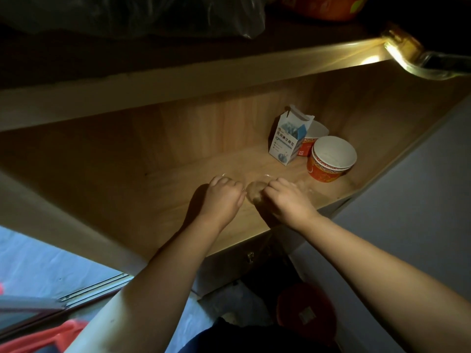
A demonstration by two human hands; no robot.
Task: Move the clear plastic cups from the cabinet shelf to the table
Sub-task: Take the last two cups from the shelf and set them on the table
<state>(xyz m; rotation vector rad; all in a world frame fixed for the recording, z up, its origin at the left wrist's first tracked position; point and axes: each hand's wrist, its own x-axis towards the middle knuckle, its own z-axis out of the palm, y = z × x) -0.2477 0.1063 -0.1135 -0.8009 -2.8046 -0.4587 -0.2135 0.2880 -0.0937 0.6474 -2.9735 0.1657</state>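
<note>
Hands meet over the near middle of the shelf (178,189): the left hand (224,197) and the right hand (288,202) are both curled, knuckles up, fingers pinched down on the thin rims of the clear cups (254,193). The cups are almost invisible against the wood; only faint arcs of rim show just beyond each hand, and one rounded clear form sits between them. Each hand seems to hold its own cup by the rim, though how many cups there are I cannot tell. A rim pinch suits such flimsy plastic, since squeezing the wall would buckle it, and taking one in each hand halves the trips.

To the far right stand a small white-and-blue carton (288,138) and red paper bowls (328,161), well apart from the hands, so lifting out should not disturb them. The upper shelf board overhangs, which is likely why the arms come in low and from the front. The table is not in view, so the cups are not yet moved.
</note>
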